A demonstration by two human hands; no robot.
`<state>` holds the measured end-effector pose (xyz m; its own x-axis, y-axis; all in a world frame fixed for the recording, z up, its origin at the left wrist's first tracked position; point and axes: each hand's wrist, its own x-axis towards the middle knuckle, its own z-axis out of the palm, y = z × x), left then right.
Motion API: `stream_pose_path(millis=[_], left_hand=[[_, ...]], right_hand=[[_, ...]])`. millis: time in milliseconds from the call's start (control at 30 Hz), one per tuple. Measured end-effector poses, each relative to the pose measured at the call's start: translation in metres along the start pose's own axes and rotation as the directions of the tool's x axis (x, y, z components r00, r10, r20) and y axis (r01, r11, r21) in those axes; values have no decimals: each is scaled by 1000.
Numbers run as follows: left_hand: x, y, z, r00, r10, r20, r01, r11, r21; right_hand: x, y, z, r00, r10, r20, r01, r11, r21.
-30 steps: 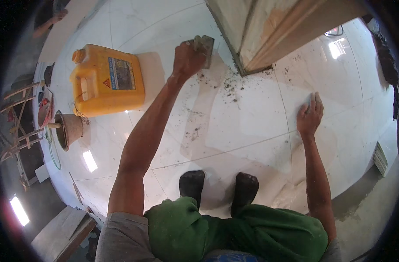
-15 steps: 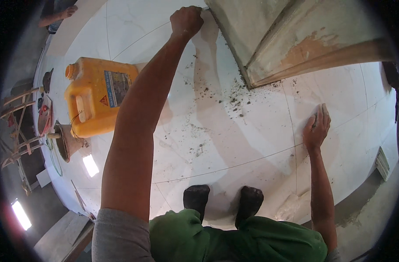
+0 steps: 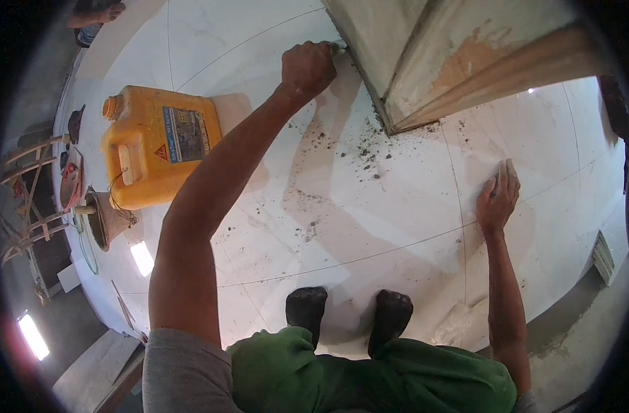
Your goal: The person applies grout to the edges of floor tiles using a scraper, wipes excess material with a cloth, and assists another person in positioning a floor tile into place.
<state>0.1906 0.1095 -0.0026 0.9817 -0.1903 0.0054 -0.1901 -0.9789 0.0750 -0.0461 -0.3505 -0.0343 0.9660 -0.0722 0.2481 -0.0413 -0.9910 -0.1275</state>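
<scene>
White glazed floor tiles carry the whole scene, and their slick surface is the main hazard. The left hand is curled into a tight fist around a small tool, only its grey tip showing, pressed where the tile meets the base of the concrete column; what kind of tool it is cannot be told. The right hand lies flat and open on the tile, holding nothing, bracing a long forward lean. Scattered mortar crumbs sit between the hands: dragged under the tool or the dark shoes, they could scratch the glaze. A slipping palm could tip the squatting person towards the yellow jerrycan.
</scene>
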Motion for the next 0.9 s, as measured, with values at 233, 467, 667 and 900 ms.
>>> stream_pose_path(millis=[233,467,667,900], left_hand=[[36,-42,1,979,-42,-201,47,999,18],[68,-56,5,989,-78,-126,85,995,55],[70,-40,-13,996,-80,36,77,993,90],[86,-49,-11,986,-166,-13,166,982,87]], right_hand=[[0,-2,4,1000,-16,-13,16,1000,7],[-1,-4,4,1000,-13,-7,13,997,71],[0,0,-2,1000,-15,-4,16,999,37],[0,-3,1,1000,12,14,-13,1000,27]])
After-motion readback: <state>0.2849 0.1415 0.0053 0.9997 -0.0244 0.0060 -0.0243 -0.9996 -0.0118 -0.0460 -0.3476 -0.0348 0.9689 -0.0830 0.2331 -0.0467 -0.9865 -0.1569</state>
